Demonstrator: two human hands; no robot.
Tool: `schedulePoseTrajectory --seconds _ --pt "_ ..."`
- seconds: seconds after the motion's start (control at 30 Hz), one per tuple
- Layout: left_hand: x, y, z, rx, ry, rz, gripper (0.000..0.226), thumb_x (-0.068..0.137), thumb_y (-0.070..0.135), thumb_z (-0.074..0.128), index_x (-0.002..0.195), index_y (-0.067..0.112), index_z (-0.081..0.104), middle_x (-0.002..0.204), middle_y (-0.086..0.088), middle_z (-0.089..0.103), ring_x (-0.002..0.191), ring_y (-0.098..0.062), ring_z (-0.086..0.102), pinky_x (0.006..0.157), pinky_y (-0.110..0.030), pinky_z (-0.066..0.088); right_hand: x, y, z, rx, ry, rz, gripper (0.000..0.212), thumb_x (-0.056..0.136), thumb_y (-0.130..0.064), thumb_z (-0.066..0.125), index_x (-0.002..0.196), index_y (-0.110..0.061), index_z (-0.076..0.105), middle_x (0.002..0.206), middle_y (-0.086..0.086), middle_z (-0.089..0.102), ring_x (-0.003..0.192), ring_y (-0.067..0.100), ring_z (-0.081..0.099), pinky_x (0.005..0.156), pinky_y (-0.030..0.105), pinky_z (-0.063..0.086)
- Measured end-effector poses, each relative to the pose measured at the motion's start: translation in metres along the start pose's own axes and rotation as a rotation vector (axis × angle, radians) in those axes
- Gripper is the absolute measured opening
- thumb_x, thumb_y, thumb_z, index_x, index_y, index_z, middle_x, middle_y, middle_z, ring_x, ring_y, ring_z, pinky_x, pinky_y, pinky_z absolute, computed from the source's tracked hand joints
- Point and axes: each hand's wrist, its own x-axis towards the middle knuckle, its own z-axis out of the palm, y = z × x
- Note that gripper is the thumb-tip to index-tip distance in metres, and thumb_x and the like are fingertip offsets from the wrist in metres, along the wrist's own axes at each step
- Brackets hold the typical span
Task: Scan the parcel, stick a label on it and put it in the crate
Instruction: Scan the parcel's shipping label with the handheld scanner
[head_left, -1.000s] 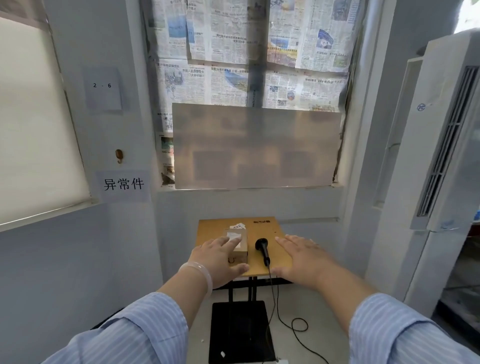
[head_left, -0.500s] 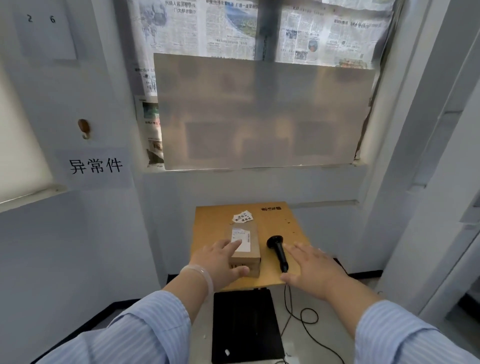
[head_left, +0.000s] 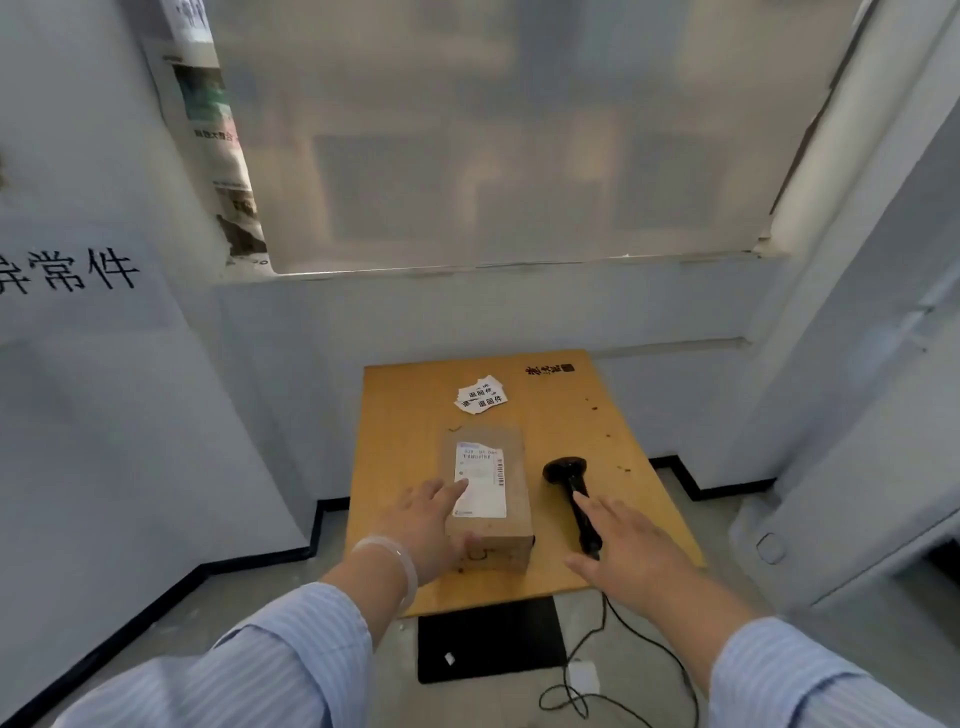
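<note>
A brown cardboard parcel (head_left: 493, 499) with a white shipping slip on top lies on a small wooden table (head_left: 405, 415). My left hand (head_left: 431, 525) rests on the parcel's left side, index finger on the slip, thumb at the front face. A black handheld scanner (head_left: 571, 493) lies to the right of the parcel, its cable running off the table's front edge. My right hand (head_left: 634, 556) hovers flat with fingers spread, fingertips over the scanner's handle. A small pile of white printed labels (head_left: 480, 399) lies behind the parcel. No crate is in view.
The table stands in a corner between pale walls, under a covered window. A black base plate (head_left: 488, 639) sits on the floor under the table. The scanner cable (head_left: 613, 660) loops on the floor. A white cabinet (head_left: 857, 467) stands close on the right.
The view has tilted down and come closer to the table. My right hand has slid left onto the scanner's handle. My left hand stays on the parcel.
</note>
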Motion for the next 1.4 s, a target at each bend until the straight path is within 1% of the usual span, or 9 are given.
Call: schedulePoseTrajectory --seconds 0.2,0.33,0.5,0.63,0.8,0.9,1.07,1.2,1.4 --pt "0.053 -0.006 0.033 -0.053 -0.003 -0.154 0.074 0.091 0.06 0.04 0.152 0.035 0.006 0.162 -0.001 0.003 0.147 -0.027 0.009 0.118 -0.041 0.019 0.08 0.031 0.003 0.107 -0.028 0.013 0.08 0.091 -0.055 0.046 0.151 -0.036 -0.003 0.161 -0.001 0.012 0.146 0.021 0.015 0.117 0.039 0.023" --pt "0.069 -0.009 0.049 -0.196 -0.022 -0.271 0.075 0.09 0.061 0.044 0.151 0.039 0.006 0.163 0.002 -0.002 0.147 -0.026 0.01 0.118 -0.04 0.019 0.122 0.052 0.009 0.157 -0.078 0.042 0.08 0.092 -0.052 0.047 0.151 -0.036 -0.004 0.161 0.0 0.013 0.145 0.022 0.019 0.116 0.04 0.027" --pt "0.083 -0.01 0.057 -0.391 -0.042 -0.323 0.079 0.086 0.055 0.057 0.149 0.045 0.01 0.161 0.004 0.005 0.142 -0.026 0.024 0.115 -0.041 0.029 0.15 0.062 0.022 0.217 -0.152 0.06 0.08 0.092 -0.049 0.05 0.151 -0.036 -0.002 0.159 0.001 0.021 0.142 0.023 0.027 0.113 0.04 0.032" --pt "0.095 -0.014 0.055 -0.465 -0.028 -0.319 0.082 0.081 0.056 0.063 0.147 0.051 0.014 0.16 0.004 0.011 0.142 -0.025 0.024 0.115 -0.043 0.029 0.162 0.058 0.028 0.34 -0.12 0.102 0.079 0.09 -0.043 0.057 0.15 -0.037 0.005 0.153 0.003 0.033 0.135 0.024 0.04 0.108 0.039 0.039" --pt "0.108 -0.02 0.058 -0.501 -0.04 -0.3 0.091 0.069 0.07 0.062 0.14 0.063 0.007 0.158 0.007 0.016 0.142 -0.022 0.023 0.115 -0.047 0.028 0.177 0.05 0.037 0.446 -0.102 0.167 0.079 0.09 -0.037 0.059 0.15 -0.037 0.007 0.144 0.006 0.045 0.12 0.026 0.054 0.093 0.037 0.049" --pt "0.11 -0.027 0.062 -0.581 -0.065 -0.294 0.092 0.064 0.073 0.064 0.134 0.071 0.005 0.154 0.008 0.024 0.136 -0.022 0.032 0.111 -0.047 0.035 0.178 0.047 0.045 0.523 -0.092 0.211 0.079 0.092 -0.034 0.058 0.147 -0.042 0.003 0.145 0.006 0.045 0.12 0.028 0.054 0.094 0.037 0.048" --pt "0.111 -0.027 0.062 -0.696 -0.046 -0.283 0.092 0.075 0.05 0.075 0.144 0.057 0.014 0.146 0.01 0.032 0.127 -0.015 0.039 0.108 -0.038 0.039 0.178 0.041 0.05 0.613 -0.077 0.265 0.072 0.097 -0.031 0.05 0.147 -0.044 0.0 0.144 0.009 0.046 0.118 0.029 0.054 0.09 0.034 0.044" --pt "0.112 -0.029 0.059 -0.697 0.0 -0.268 0.091 0.076 0.044 0.077 0.145 0.054 0.018 0.146 0.008 0.034 0.127 -0.016 0.04 0.108 -0.038 0.039 0.174 0.032 0.043 0.637 -0.037 0.261 0.068 0.097 -0.033 0.049 0.144 -0.048 0.002 0.14 0.009 0.049 0.114 0.03 0.056 0.092 0.038 0.048" --pt "0.121 -0.033 0.038 -0.736 0.155 -0.277 0.089 0.079 0.036 0.076 0.147 0.047 0.02 0.142 0.006 0.038 0.122 -0.013 0.04 0.103 -0.032 0.041 0.161 0.011 0.007 0.752 0.113 0.185 0.055 0.099 -0.036 0.041 0.14 -0.05 0.007 0.117 0.005 0.056 0.084 0.018 0.06 0.066 0.032 0.047"
